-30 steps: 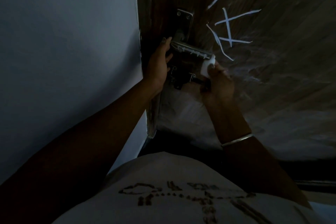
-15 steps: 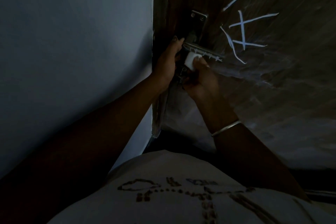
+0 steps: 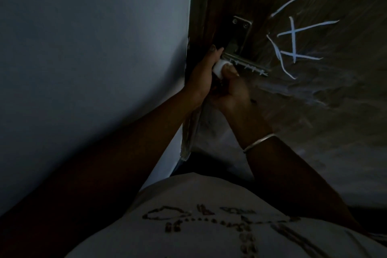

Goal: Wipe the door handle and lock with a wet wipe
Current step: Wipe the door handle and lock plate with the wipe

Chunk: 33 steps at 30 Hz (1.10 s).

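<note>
A metal lever door handle juts right from its screwed backplate on a dark wooden door. My right hand pinches a small white wet wipe against the underside of the lever near its pivot. My left hand grips the door's edge just left of the handle, thumb tip touching the lever's base. The lock below the handle is hidden behind both hands.
White chalk scribbles mark the door to the right of the handle. A pale blue-grey wall fills the left. A metal bangle sits on my right wrist. My light shirt fills the bottom. The scene is very dim.
My right hand has slid the wipe leftward along the lever, from its free tip to the pivot end beside my left hand. My left hand has kept its grip on the door edge.
</note>
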### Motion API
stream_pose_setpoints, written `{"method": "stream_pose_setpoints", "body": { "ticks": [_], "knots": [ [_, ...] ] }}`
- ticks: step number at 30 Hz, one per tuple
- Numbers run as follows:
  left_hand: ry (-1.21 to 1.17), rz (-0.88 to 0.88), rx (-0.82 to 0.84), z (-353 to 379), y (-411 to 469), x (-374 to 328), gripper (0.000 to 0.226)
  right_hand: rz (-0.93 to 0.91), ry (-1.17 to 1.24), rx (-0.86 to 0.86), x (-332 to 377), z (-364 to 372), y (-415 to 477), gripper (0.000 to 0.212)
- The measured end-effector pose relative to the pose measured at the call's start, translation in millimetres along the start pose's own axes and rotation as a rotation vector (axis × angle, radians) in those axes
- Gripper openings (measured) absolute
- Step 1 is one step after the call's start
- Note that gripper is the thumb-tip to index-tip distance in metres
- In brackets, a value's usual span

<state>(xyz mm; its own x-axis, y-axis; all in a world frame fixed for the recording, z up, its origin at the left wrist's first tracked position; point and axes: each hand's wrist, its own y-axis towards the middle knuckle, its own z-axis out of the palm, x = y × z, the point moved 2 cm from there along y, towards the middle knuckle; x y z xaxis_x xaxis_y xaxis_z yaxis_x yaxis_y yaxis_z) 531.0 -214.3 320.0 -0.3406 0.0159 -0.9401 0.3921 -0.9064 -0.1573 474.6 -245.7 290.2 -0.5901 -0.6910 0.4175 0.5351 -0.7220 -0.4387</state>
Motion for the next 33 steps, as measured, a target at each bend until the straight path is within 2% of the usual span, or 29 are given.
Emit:
{"method": "stream_pose_setpoints", "body": {
  "ticks": [5, 9, 12, 15, 17, 21, 25, 27, 29, 31, 33],
  "knots": [
    [-0.022, 0.019, 0.019, 4.7, -2.6, 0.6, 0.044, -0.062, -0.010, 0.059, 17.1, -13.8, -2.2, 0.042],
    [-0.034, 0.031, -0.010, 3.5, -1.1, 1.1, 0.047, -0.016, 0.016, 0.048, 17.3, -9.3, -6.7, 0.032],
    [-0.047, 0.021, -0.019, 2.4, -1.0, -0.6, 0.055, 0.055, 0.001, -0.014, 11.3, 4.3, -6.3, 0.041],
    [0.022, 0.020, -0.046, 4.7, -1.2, -5.0, 0.046, 0.117, -0.167, 0.002, 7.1, 12.8, -8.5, 0.046],
    [0.036, 0.019, -0.046, 4.3, -2.7, -4.7, 0.055, 0.125, -0.073, 0.027, 8.4, 11.4, -7.8, 0.043],
    [0.001, 0.041, -0.037, 4.5, -7.1, -5.4, 0.058, 0.110, -0.027, 0.087, 12.6, -5.0, -13.8, 0.030],
    [0.014, 0.009, -0.039, 4.2, -7.9, -5.3, 0.064, 0.027, -0.143, 0.139, 15.7, -15.3, -25.1, 0.036],
    [0.050, -0.022, -0.002, -3.5, -1.1, 5.4, 0.061, -0.111, -0.379, 0.170, 16.5, -13.5, -32.6, 0.024],
    [0.065, -0.028, 0.000, -5.1, -4.6, 3.7, 0.056, -0.401, -0.843, 0.122, 22.0, -9.8, -40.7, 0.015],
    [0.047, -0.034, -0.022, -2.9, -6.5, -2.6, 0.059, -0.820, -1.312, 0.029, 29.9, -9.5, -43.9, 0.013],
    [0.066, -0.023, -0.004, -3.6, -3.9, -2.9, 0.062, -1.319, -1.654, 0.054, 32.3, -8.4, -46.4, 0.017]
  ]
}}
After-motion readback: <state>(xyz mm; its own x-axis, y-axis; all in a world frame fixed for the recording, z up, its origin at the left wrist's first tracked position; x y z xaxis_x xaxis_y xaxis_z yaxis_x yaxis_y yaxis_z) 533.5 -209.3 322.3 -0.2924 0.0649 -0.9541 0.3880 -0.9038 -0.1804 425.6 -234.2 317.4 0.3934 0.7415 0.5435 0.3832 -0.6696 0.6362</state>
